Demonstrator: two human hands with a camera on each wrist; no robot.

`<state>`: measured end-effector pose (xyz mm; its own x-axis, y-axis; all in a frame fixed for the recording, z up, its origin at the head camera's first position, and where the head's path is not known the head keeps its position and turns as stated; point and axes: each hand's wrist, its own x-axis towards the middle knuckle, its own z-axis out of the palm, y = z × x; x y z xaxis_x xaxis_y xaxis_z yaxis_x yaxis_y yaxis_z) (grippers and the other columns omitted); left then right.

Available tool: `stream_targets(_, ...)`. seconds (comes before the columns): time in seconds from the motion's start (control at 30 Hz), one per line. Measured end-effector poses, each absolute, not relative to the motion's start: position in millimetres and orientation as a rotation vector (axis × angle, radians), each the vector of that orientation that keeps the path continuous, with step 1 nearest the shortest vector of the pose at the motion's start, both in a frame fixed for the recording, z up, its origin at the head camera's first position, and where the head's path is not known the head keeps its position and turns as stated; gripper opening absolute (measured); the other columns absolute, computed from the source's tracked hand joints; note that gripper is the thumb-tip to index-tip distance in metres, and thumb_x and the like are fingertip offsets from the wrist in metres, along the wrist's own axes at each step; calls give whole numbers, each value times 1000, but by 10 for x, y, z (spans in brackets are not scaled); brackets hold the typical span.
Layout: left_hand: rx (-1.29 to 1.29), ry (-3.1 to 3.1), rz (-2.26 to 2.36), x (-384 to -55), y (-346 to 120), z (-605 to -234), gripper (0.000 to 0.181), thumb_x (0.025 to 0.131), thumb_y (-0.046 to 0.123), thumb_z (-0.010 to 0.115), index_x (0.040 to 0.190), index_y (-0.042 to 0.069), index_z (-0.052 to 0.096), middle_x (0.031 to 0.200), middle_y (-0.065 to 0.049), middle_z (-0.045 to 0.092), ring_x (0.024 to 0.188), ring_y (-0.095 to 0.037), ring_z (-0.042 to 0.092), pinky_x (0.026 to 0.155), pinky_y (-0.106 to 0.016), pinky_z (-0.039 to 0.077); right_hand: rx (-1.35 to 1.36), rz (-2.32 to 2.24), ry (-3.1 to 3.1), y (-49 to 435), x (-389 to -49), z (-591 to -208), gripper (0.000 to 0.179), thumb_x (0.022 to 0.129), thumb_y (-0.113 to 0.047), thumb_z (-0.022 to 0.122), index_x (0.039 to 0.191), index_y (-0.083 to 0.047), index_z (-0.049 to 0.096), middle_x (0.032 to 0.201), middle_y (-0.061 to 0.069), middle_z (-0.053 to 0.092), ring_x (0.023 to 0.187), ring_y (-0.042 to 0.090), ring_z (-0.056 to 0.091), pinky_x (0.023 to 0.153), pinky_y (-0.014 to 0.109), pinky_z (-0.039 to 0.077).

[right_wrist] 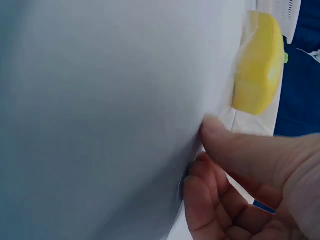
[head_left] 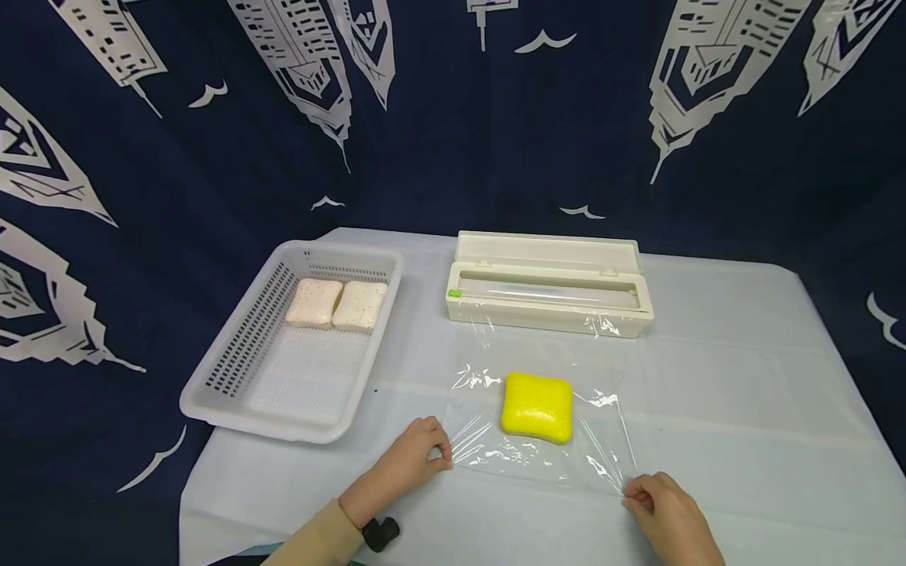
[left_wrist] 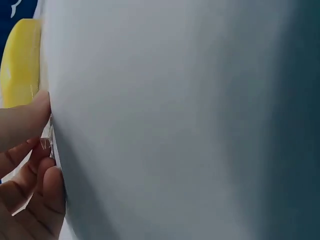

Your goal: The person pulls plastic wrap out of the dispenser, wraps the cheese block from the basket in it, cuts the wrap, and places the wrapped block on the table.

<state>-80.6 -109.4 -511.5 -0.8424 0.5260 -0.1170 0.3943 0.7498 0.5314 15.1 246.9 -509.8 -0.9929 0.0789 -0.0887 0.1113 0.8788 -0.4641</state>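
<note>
A yellow bar of soap (head_left: 537,407) lies on a sheet of clear plastic wrap (head_left: 495,448) spread over the table. My left hand (head_left: 410,460) pinches the near left corner of the wrap. At the near right corner, my right hand (head_left: 668,515) pinches the wrap too, and creases run from there toward the soap. In the left wrist view, a bit of film shows by the left fingers (left_wrist: 42,107). The right wrist view has the soap (right_wrist: 260,62) beyond the right thumb. Neither hand touches the soap.
Behind the wrap stands a cream wrap dispenser box (head_left: 548,318) with its lid raised and a film roll inside. A white plastic basket (head_left: 212,397) at left holds a pinkish soap bar (head_left: 314,303) and a cream one (head_left: 359,306). A dark patterned cloth (head_left: 495,157) hangs behind.
</note>
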Motion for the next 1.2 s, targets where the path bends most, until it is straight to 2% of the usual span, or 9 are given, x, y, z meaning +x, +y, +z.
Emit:
stream_targets(0.13, 768, 2740, 759, -799, -1116, -5108, 15, 83, 14, 78, 77, 18, 64, 86, 9, 57, 82, -7, 44, 73, -21, 44, 104, -702, 2998, 2479, 134, -5102, 13, 80, -3, 77, 81, -8, 65, 77, -3, 52, 67, 5, 44, 58, 21, 43)
stream_targets(0.27, 781, 2818, 800, -774, -1121, -5050, 15, 85, 17, 76, 81, 20, 63, 87, 11, 61, 84, -6, 46, 75, -22, 46, -16, -701, 3146, 2488, 153, -5139, 20, 77, 3, 78, 79, -8, 61, 81, 0, 52, 71, 10, 44, 58, 24, 43)
stream_targets(0.4, 765, 2891, 909, -774, -1099, -4989, 13, 87, 18, 75, 85, 21, 62, 88, 12, 62, 87, -8, 51, 76, -22, 48, -195, -730, 3373, 2480, 133, -5154, 31, 68, 8, 79, 77, -9, 56, 90, 9, 61, 76, 18, 53, 59, 27, 46)
stream_targets(0.53, 723, 2932, 1026, -825, -1050, -4953, 13, 87, 17, 75, 88, 19, 63, 88, 9, 63, 87, -12, 55, 74, -23, 49, -302, -801, 3459, 2482, 68, -5102, 29, 69, 11, 76, 83, -5, 56, 97, 13, 67, 76, 21, 56, 60, 20, 45)
stream_targets(0.6, 699, 2934, 1056, -864, -1017, -4946, 11, 88, 16, 74, 90, 18, 63, 88, 8, 63, 87, -13, 56, 75, -24, 50, -290, -827, 3466, 2484, 28, -5067, 25, 73, 11, 74, 86, -3, 57, 90, 11, 67, 70, 14, 53, 55, 17, 43)
stream_targets(0.7, 643, 2931, 1084, -926, -965, -4947, 10, 90, 16, 72, 90, 17, 62, 89, 7, 63, 87, -12, 57, 77, -25, 51, -202, -837, 3438, 2475, -44, -5015, 19, 78, 8, 72, 88, -1, 58, 77, 6, 64, 61, 4, 43, 48, 19, 39)
stream_targets(0.8, 573, 2919, 1150, -988, -916, -4951, 9, 91, 14, 70, 90, 15, 62, 88, 4, 64, 87, -12, 60, 77, -27, 52, -134, -816, 3414, 2480, -125, -4979, 18, 79, 8, 71, 88, -1, 57, 69, 1, 57, 56, -2, 34, 45, 19, 33)
stream_targets(1.0, 458, 2903, 1268, -1081, -846, -4975, 9, 89, 6, 70, 89, 8, 61, 83, 0, 62, 78, -11, 61, 71, -23, 54, -72, -771, 3335, 2527, -272, -4950, 11, 84, 4, 66, 90, 1, 56, 63, -2, 50, 52, 1, 35, 44, 20, 32)
stream_targets(1.2, 362, 2899, 1224, -1166, -804, -5022, 9, 88, 4, 69, 85, 6, 62, 75, 1, 58, 65, -5, 49, 59, -17, 45, -63, -727, 3232, 2565, -420, -4939, 6, 87, 0, 63, 90, 0, 58, 60, -3, 45, 50, 6, 36, 43, 20, 30)
